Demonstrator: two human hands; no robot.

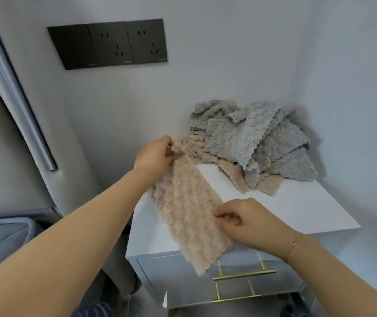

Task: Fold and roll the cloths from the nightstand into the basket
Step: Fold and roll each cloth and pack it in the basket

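Beige cloth [187,216] lies lengthwise away from the body; far end pinched by left hand [154,156], near edge by right hand [247,221]

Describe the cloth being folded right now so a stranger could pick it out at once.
Find the white nightstand in the corner, under the black sockets. A heap of grey and beige cloths sits at its back. The one meant is the long beige strip lying apart toward the front, overhanging the edge, pinched at its far end by the left hand and midway by the right hand.

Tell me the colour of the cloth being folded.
Beige cloth, plush and bumpy; head view.
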